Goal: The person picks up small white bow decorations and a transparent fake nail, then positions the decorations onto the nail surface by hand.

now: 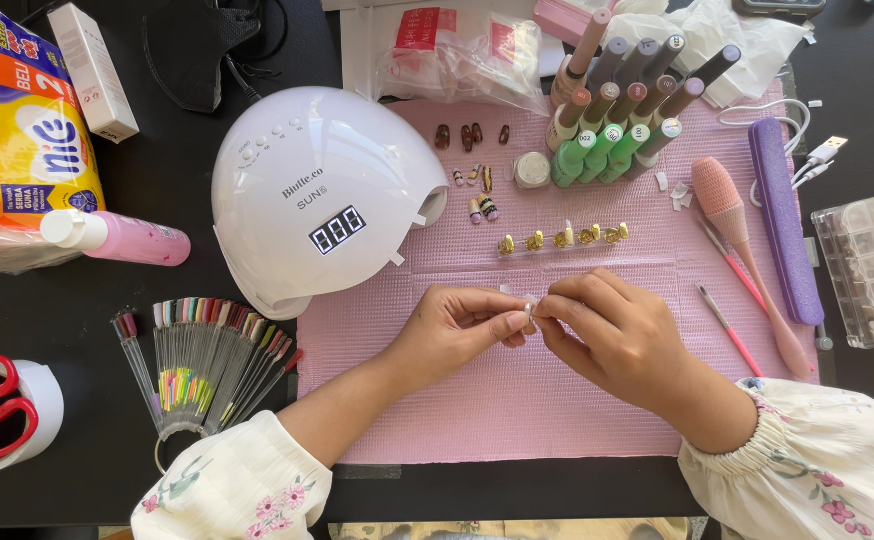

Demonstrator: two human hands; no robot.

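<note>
Hands (529, 322) pinching small clear nail tip (529, 314), roughly upright, over pink mat (557, 420)

Both hands met over the near middle of the mat (597, 400) — the left hand (452, 330) and right hand (612, 335) touching around a small nail tip (528, 314). Just behind them lay a strip of nail stands (562, 238). The lamp (322, 195) sat at the mat's left edge, the bottles (622, 110) at its far side — brushes (747, 270) and a nail file (785, 220) to the right.
</note>
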